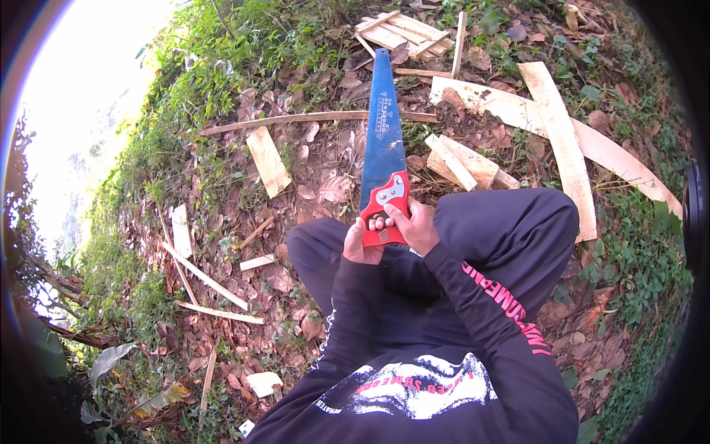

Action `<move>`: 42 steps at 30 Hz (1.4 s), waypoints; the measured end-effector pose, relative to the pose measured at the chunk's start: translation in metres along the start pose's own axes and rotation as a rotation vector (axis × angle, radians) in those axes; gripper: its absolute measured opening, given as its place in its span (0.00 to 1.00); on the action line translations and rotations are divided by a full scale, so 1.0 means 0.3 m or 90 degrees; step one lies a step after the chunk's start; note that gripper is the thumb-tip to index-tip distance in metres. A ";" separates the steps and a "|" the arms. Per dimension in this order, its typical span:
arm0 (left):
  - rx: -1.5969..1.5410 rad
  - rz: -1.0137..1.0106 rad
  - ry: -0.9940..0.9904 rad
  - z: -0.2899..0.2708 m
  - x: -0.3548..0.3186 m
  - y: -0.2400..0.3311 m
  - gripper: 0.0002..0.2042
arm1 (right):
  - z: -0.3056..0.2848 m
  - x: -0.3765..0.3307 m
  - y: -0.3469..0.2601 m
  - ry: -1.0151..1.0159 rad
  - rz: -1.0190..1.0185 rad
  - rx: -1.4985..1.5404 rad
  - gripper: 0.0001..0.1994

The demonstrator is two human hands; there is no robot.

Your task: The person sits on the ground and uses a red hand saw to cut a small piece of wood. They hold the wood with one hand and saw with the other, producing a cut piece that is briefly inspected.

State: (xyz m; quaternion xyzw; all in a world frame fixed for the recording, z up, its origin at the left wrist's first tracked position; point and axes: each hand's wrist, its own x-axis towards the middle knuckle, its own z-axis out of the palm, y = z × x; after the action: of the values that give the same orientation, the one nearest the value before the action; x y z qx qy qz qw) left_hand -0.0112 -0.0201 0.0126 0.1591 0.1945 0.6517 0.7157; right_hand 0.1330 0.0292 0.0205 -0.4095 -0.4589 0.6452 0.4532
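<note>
A hand saw with a blue blade and a red handle points away from me, its tip at the far side. My right hand is closed on the right side of the handle, thumb lying across it. From the left, my left hand wraps the lower part of the same handle, with fingertips showing through the grip opening. Both hands are above my lap, between my bent knees. The blade passes over a long thin wood strip on the ground.
Beyond the saw tip lies a small slatted wood panel. Long boards cross at the right, near short wood pieces. A short block and thin offcuts lie left among dry leaves. Green plants border the ground.
</note>
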 end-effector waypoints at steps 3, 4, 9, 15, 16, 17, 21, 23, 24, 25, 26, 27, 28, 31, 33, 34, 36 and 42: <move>0.075 -0.065 0.153 0.060 -0.016 0.014 0.17 | -0.008 -0.001 -0.002 0.041 -0.007 -0.014 0.18; 0.140 -0.116 0.227 0.099 -0.019 0.017 0.17 | -0.029 0.003 -0.009 0.064 -0.021 -0.070 0.17; 0.831 0.102 0.380 0.023 -0.129 -0.030 0.14 | -0.084 -0.018 -0.049 0.168 -0.070 -0.290 0.16; 1.068 0.210 0.224 0.260 -0.033 -0.119 0.14 | -0.027 -0.074 -0.035 0.233 -0.184 -0.297 0.13; 1.053 0.200 0.220 0.261 -0.021 -0.112 0.14 | -0.016 -0.085 -0.021 0.220 -0.212 -0.297 0.12; 1.037 0.190 0.214 0.259 -0.009 -0.112 0.14 | -0.007 -0.091 0.007 0.208 -0.239 -0.299 0.11; 0.688 0.178 0.329 0.152 0.044 -0.168 0.17 | 0.054 -0.076 0.056 0.222 -0.293 -0.313 0.08; 0.661 0.202 0.346 0.096 0.069 -0.165 0.17 | 0.028 -0.065 0.023 0.184 -0.311 -0.293 0.06; 0.604 0.202 0.360 0.054 0.073 -0.153 0.17 | 0.001 -0.058 0.005 0.156 -0.319 -0.284 0.06; 0.542 0.199 0.374 0.030 0.076 -0.144 0.17 | -0.038 -0.048 -0.010 0.129 -0.325 -0.280 0.06; 0.565 0.230 0.365 0.010 0.064 -0.119 0.17 | -0.082 -0.029 -0.034 0.181 -0.315 -0.289 0.07; 0.572 0.273 0.333 0.042 0.051 -0.088 0.17 | -0.142 0.001 -0.058 0.237 -0.304 -0.300 0.07; 0.554 0.340 0.330 0.096 0.041 -0.068 0.16 | -0.205 0.048 -0.059 0.287 -0.254 -0.296 0.07; 0.494 0.482 0.279 0.231 0.004 -0.015 0.12 | -0.421 0.199 0.012 0.408 -0.208 -0.331 0.09; 0.488 0.479 0.268 0.187 0.010 0.011 0.15 | -0.485 0.263 0.022 0.480 -0.067 -0.427 0.11; 0.478 0.522 0.226 0.162 0.029 0.016 0.16 | -0.526 0.320 0.056 0.498 -0.100 -0.470 0.12; 0.517 0.595 0.242 0.183 0.034 0.037 0.22 | -0.560 0.439 0.178 0.521 -0.156 -0.538 0.14; 0.536 0.346 0.307 0.166 0.041 -0.010 0.30 | -0.595 0.619 0.296 0.449 0.128 -0.723 0.23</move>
State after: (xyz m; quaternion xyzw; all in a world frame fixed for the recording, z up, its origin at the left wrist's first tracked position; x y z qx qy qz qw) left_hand 0.0166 -0.0070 0.0537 0.3223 0.5482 0.6969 0.3316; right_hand 0.2358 0.2322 -0.1296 -0.8111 -0.5110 0.1703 0.2281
